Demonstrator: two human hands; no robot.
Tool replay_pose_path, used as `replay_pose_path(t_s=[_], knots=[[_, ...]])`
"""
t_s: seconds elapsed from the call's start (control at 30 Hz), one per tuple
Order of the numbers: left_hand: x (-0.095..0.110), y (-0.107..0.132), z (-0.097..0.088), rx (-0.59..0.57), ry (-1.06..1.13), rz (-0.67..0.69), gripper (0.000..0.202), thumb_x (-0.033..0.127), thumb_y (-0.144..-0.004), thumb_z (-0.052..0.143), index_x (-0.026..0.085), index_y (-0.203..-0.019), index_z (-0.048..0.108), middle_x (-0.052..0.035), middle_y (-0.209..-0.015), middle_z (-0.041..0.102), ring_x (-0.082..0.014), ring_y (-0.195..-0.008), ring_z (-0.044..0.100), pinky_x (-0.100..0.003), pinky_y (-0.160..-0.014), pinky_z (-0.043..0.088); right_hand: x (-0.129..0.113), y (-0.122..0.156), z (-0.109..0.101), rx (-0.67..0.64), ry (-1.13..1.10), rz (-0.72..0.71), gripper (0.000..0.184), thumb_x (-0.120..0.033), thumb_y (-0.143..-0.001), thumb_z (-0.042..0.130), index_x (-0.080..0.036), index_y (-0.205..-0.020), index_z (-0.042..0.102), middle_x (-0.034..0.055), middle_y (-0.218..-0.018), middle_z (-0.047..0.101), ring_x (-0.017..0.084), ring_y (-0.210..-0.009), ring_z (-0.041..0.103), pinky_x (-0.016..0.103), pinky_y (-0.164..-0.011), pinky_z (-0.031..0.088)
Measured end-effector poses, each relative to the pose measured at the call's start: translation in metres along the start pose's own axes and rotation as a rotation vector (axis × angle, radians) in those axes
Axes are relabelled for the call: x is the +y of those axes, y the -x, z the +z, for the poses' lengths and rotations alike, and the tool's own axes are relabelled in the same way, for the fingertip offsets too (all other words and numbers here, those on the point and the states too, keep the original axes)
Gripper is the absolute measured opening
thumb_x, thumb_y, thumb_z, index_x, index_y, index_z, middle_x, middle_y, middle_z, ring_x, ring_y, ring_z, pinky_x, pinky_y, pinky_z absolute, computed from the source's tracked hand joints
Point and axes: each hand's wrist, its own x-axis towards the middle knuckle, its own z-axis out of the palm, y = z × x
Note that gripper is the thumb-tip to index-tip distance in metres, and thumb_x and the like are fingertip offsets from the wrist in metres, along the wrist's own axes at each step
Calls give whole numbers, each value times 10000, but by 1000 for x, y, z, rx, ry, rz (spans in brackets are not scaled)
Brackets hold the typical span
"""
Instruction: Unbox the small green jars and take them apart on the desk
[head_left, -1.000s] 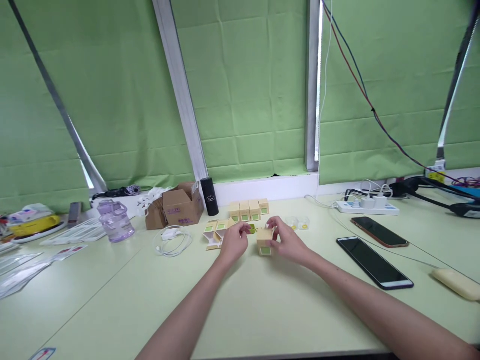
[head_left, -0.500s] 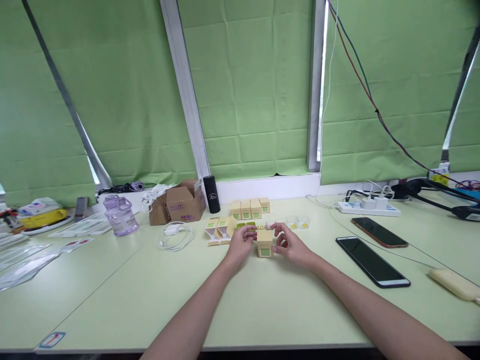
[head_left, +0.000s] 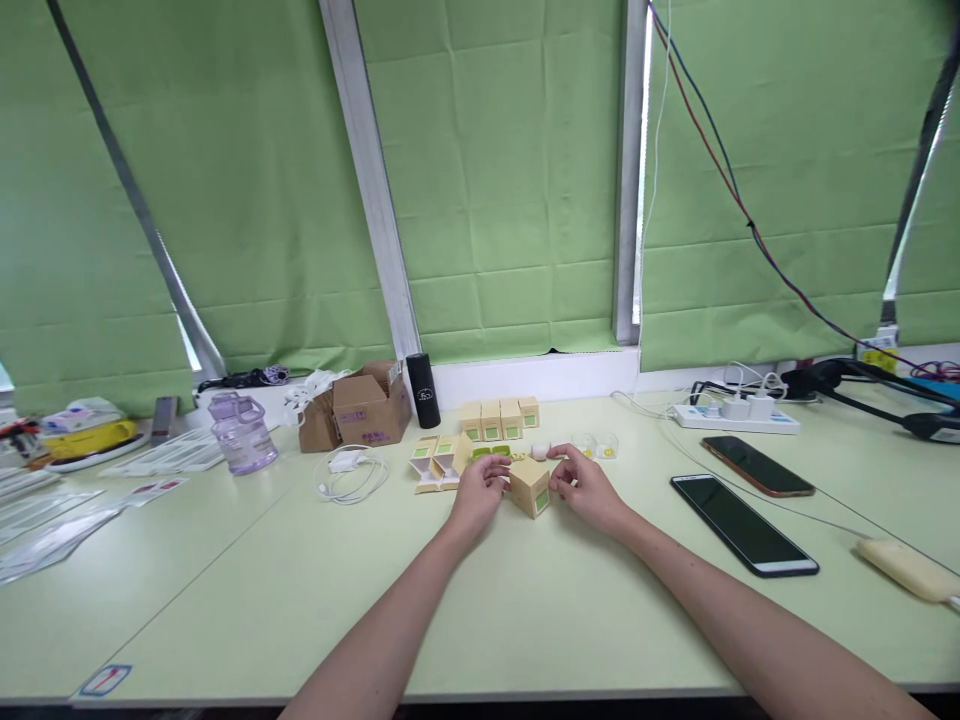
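Far left, a purple bottle (head_left: 244, 433); next, a brown carton (head_left: 369, 408) and a black cylinder (head_left: 424, 390), with a coiled white cable (head_left: 352, 475) laid nearer. Right of the cable, unfolded card boxes (head_left: 442, 462) with green panels. At centre, left hand (head_left: 480, 490): fingers part-curled, tips brought to the left side of a small card box (head_left: 529, 486); whether pressed to it or just beside cannot be told. The card box is found between the two hands, on the table (head_left: 600, 620), upright. One change is noted: the face with the green label, squarely frontal half a second earlier, is now turned to the right, and a vertical edge is presented in front. By judgement, the box is being rotated in place, with placement not settled. Behind it, green pieces (head_left: 491, 453) and a row of card boxes (head_left: 500, 420). Right hand (head_left: 589, 490): index finger extended over a gap, thumb and remaining fingers bent by the box's right side; a firm grip cannot be confirmed. Both forearms are stretched forward and angled inward. Beyond, clear cases (head_left: 595, 447), then two phones (head_left: 757, 465) lying flat.
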Motion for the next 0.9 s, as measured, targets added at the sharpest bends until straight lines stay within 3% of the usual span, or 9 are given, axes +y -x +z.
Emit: replay_pose_path(t_s=[0.33,0.4,0.57,0.73,0.9], knots=[[-6,-2,-1,-1,-16,-96,386,-26,-730,522,137,-1055,655,-99,-986,727,-122,-575,663,-247,-524,544,2,-1,1,18,-121,41,313,-243,-839,526,-240,-1151,530,17,-886,726,158,-661,632,332,-685,533],[-6,-1,-2,5,-37,-72,377,-14,-730,541,138,-1051,667,-104,-990,732,-137,-632,682,-249,-555,546,1,-1,1,29,-116,49,305,-254,-844,531,-233,-1148,535,32,-907,740,161,-667,636,343,-695,537],[-1,1,-4,34,-99,78,353,1,-706,615,147,-1017,693,-113,-988,748,-215,-948,716,-306,-787,561,-4,-1,-1,33,-93,61,289,-243,-846,510,-221,-1131,551,40,-902,739,165,-679,627,371,-736,532],[3,4,-3,9,-164,76,432,6,-669,646,154,-1073,682,-106,-969,759,-232,-930,712,-327,-798,545,-7,2,0,12,-143,34,358,-227,-822,513,-225,-1177,560,66,-999,737,199,-847,646,358,-749,514],[1,5,-4,13,-237,79,398,-1,-700,571,162,-1049,670,-74,-872,750,-242,-920,719,-357,-856,530,-10,3,1,-30,-196,104,447,-213,-794,522,-242,-1238,558,86,-1094,729,212,-893,633,317,-686,490]])
